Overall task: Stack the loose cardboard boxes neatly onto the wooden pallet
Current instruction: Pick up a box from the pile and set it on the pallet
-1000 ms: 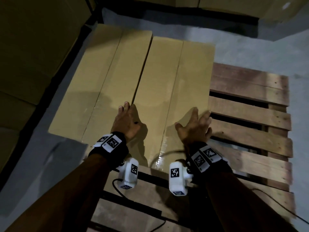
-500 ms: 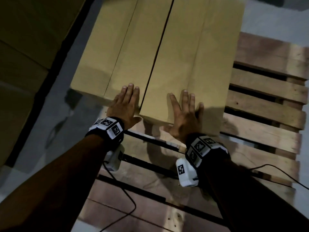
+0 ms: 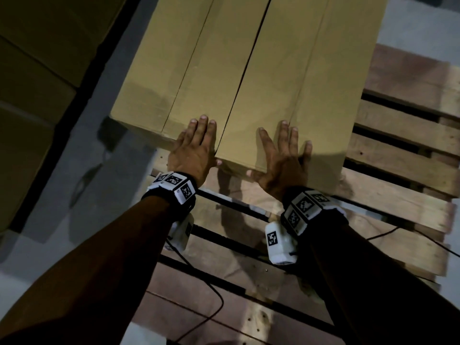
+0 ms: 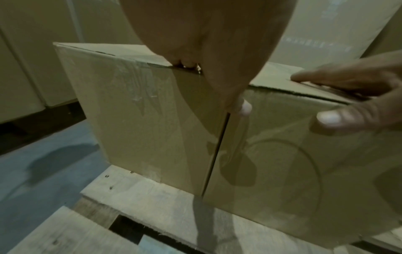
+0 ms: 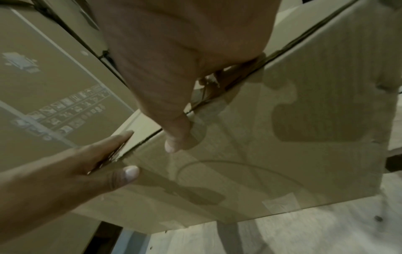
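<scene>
Two long cardboard boxes lie side by side on the wooden pallet (image 3: 403,155). My left hand (image 3: 196,143) lies flat on the near end of the left box (image 3: 189,70), fingers straight, thumb down by the seam between the boxes. My right hand (image 3: 283,155) lies flat on the near end of the right box (image 3: 306,70), thumb on its front face. The left wrist view shows the left box's taped front (image 4: 135,110), the right box (image 4: 282,154) and my right hand (image 4: 359,106). In the right wrist view my left hand (image 5: 65,171) and the right box's front (image 5: 304,137) appear.
Tall stacked cartons (image 3: 32,70) stand at the left across a strip of grey floor (image 3: 87,170). The left box overhangs the pallet's left edge. Bare slats with dark gaps run near me and to the right. Thin cables (image 3: 211,307) trail from my wrists across the slats.
Both hands have slid back along the box tops to the near edges, thumbs now over the front faces. The head view has tilted down and moved closer.
</scene>
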`<state>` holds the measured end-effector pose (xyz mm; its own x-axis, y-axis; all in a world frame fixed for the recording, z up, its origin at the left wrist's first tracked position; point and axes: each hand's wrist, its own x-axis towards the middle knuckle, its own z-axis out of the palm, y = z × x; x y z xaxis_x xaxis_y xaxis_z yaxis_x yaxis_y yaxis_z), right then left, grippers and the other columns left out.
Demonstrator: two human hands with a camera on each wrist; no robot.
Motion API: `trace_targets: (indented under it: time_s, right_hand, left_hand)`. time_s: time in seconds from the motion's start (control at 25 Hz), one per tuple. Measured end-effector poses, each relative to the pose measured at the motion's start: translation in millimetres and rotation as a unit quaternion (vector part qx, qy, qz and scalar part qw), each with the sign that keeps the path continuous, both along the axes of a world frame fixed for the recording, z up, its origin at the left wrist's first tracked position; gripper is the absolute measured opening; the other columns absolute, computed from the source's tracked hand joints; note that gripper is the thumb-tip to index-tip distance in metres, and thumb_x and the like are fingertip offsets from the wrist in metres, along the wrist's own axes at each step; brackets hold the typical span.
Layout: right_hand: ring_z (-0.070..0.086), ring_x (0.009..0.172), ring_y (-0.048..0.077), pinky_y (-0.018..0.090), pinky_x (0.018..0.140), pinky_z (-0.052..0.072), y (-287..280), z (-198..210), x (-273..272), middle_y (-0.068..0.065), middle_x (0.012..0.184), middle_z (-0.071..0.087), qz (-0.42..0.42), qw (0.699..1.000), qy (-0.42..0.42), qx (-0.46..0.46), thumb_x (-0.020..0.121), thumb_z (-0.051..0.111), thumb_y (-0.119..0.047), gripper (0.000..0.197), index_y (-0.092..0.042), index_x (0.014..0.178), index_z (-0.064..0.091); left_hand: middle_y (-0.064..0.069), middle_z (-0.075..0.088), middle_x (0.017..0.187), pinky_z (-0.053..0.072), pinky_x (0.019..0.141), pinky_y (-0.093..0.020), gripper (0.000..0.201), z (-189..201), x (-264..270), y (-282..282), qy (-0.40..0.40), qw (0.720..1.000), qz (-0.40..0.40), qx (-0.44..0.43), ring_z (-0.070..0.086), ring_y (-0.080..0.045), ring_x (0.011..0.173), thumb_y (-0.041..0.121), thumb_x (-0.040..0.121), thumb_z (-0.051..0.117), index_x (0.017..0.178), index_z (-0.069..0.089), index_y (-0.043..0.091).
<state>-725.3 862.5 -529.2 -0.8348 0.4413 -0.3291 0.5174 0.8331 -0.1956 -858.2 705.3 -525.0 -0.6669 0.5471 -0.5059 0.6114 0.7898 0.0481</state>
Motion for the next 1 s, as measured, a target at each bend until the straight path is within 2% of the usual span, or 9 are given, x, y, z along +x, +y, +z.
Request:
trace_targets:
  time_s: [0.28, 0.36, 0.44, 0.52, 0.6, 0.68, 0.76, 0.84, 1.0]
  right_hand:
    - [-0.007, 0.154, 0.035, 0.059, 0.119, -0.004, 6, -1, -5, 0.012, 0.168, -0.012, 0.003, 1.0, 0.009, -0.001, 0.084, 0.066, -0.062, 0.102, -0.037, 0.16, 0.003]
    - [-0.007, 0.154, 0.035, 0.059, 0.119, -0.005, 6, -1, -5, 0.013, 0.168, -0.01, 0.001, 1.0, 0.012, -0.017, 0.082, 0.065, -0.065, 0.101, -0.036, 0.16, 0.007]
    - [0.0, 0.155, 0.034, 0.056, 0.12, -0.002, 10, -1, -3, 0.013, 0.168, -0.002, -0.017, 0.998, 0.048, -0.042, 0.085, 0.06, -0.067, 0.093, -0.033, 0.16, 0.017]
    - [0.012, 0.154, 0.034, 0.053, 0.122, 0.008, 22, 3, -1, 0.015, 0.167, 0.012, -0.079, 0.989, 0.116, -0.048, 0.091, 0.058, -0.059, 0.08, -0.024, 0.157, 0.028]
    - [0.021, 0.151, 0.036, 0.052, 0.121, 0.02, 41, 5, 2, 0.019, 0.164, 0.021, -0.186, 0.969, 0.16, -0.029, 0.094, 0.061, -0.047, 0.075, -0.015, 0.155, 0.033]
    - [0.023, 0.149, 0.038, 0.051, 0.12, 0.025, 59, 6, 6, 0.024, 0.162, 0.022, -0.296, 0.939, 0.172, -0.032, 0.092, 0.066, -0.041, 0.081, -0.01, 0.156, 0.029]
    - [0.023, 0.148, 0.039, 0.05, 0.12, 0.026, 70, 6, 6, 0.023, 0.162, 0.019, -0.376, 0.908, 0.16, -0.095, 0.09, 0.07, -0.042, 0.09, -0.008, 0.158, 0.021]
    - [0.027, 0.145, 0.04, 0.051, 0.117, 0.029, 75, 5, 5, 0.02, 0.161, 0.019, -0.406, 0.894, 0.132, -0.137, 0.09, 0.07, -0.045, 0.096, -0.009, 0.159, 0.014]
    - [0.033, 0.139, 0.041, 0.051, 0.111, 0.033, 77, 6, 1, 0.017, 0.159, 0.021, -0.401, 0.902, 0.092, -0.129, 0.089, 0.068, -0.053, 0.103, -0.01, 0.16, 0.008]
  left_hand:
    - [-0.002, -0.024, 0.163, -0.004, 0.124, -0.036, 0.086, -6, 0, 1, 0.006, 1.0, 0.014, 0.004, -0.019, -0.021, 0.151, 0.049, 0.101, 0.042, 0.155, -0.018, 0.02]
    - [-0.003, -0.024, 0.163, -0.006, 0.123, -0.036, 0.086, -9, 2, 1, 0.014, 1.0, 0.014, 0.009, -0.019, -0.021, 0.15, 0.047, 0.101, 0.043, 0.155, -0.018, 0.019]
    - [-0.004, -0.023, 0.163, -0.005, 0.123, -0.037, 0.09, -12, 4, 0, 0.028, 0.999, 0.015, 0.013, -0.018, -0.023, 0.151, 0.038, 0.101, 0.051, 0.155, -0.019, 0.018]
    - [-0.005, -0.02, 0.164, -0.003, 0.123, -0.038, 0.093, -13, 4, 0, 0.039, 0.999, 0.008, 0.03, -0.015, -0.024, 0.151, 0.026, 0.1, 0.056, 0.155, -0.018, 0.022]
    - [-0.003, -0.017, 0.165, 0.001, 0.123, -0.038, 0.093, -11, 3, 3, 0.044, 0.998, -0.019, 0.048, -0.012, -0.024, 0.152, 0.016, 0.098, 0.057, 0.156, -0.015, 0.03]
    - [0.001, -0.018, 0.165, 0.003, 0.123, -0.037, 0.097, -6, 1, 7, 0.042, 0.997, -0.057, 0.044, -0.011, -0.023, 0.152, 0.0, 0.096, 0.053, 0.155, -0.015, 0.035]
    - [0.003, -0.021, 0.164, 0.002, 0.123, -0.035, 0.101, -3, 1, 10, 0.037, 0.996, -0.082, 0.028, -0.013, -0.022, 0.152, -0.014, 0.09, 0.044, 0.155, -0.017, 0.033]
    - [0.004, -0.02, 0.164, 0.003, 0.122, -0.032, 0.101, 0, 2, 10, 0.043, 0.994, -0.092, 0.025, -0.012, -0.021, 0.152, -0.019, 0.087, 0.038, 0.155, -0.016, 0.031]
    - [0.003, -0.017, 0.165, 0.006, 0.123, -0.031, 0.092, 0, 0, 8, 0.051, 0.993, -0.104, 0.031, -0.008, -0.021, 0.153, -0.014, 0.092, 0.038, 0.156, -0.013, 0.028]
